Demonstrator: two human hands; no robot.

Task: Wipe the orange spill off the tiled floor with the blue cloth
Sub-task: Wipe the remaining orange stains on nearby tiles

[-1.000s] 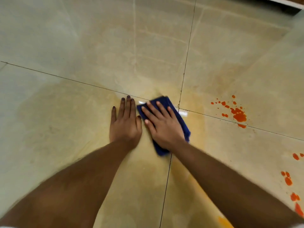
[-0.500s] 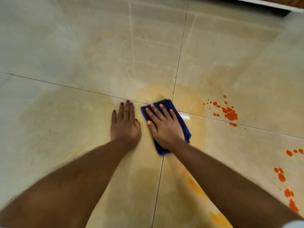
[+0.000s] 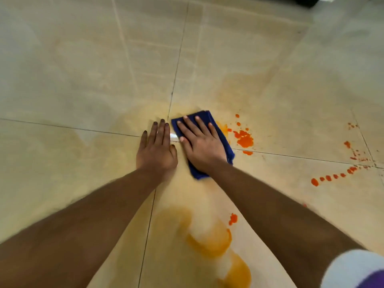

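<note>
Two hands, left hand (image 3: 156,150) and right hand (image 3: 201,144), one blue cloth (image 3: 225,142), several orange splatter patches (image 3: 245,140).

Folded blue cloth (image 3: 225,145) flat, edge prob. touching orange spill (image 3: 244,139).

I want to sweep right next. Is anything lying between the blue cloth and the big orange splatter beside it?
Nothing visible. The right hand presses the blue cloth flat, and only bare, smeared floor separates it from the orange splatter.

left hand (image 3: 156,149) flat, right hand (image 3: 201,145) flat, fingers spread
</note>
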